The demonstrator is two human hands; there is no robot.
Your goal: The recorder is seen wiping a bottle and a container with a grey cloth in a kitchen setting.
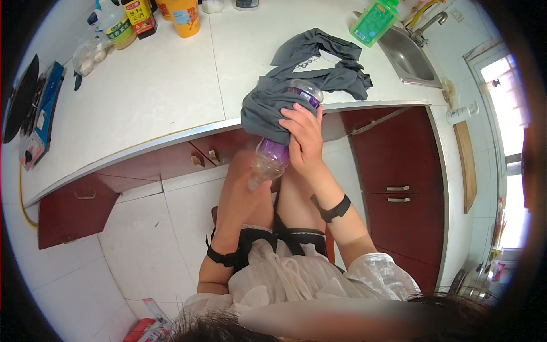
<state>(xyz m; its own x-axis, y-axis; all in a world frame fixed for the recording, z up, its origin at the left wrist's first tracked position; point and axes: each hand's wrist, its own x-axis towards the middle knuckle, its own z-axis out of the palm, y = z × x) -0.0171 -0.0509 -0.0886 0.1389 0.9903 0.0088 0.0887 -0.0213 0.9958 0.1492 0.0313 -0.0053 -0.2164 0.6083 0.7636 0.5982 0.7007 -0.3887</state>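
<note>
A clear plastic bottle with a purple label (274,149) is tilted over my lap at the counter's front edge. My left hand (253,171) is closed around its narrow neck end, partly blurred. Around the middle of the bottle lies a dark grey cloth (267,104), pressed on by my right hand (304,137) with its fingers spread over cloth and bottle. The bottle's rounded base sticks out beyond the cloth. The rest of the cloth trails in loose folds across the white countertop (179,81); its far part has a frayed edge.
A green bottle (375,21) stands beside the steel sink (408,55). Seasoning bottles (117,28) and an orange tub (183,17) line the back left, with a gas stove (40,115) at far left. Dark red cabinets (399,158) lie under the counter.
</note>
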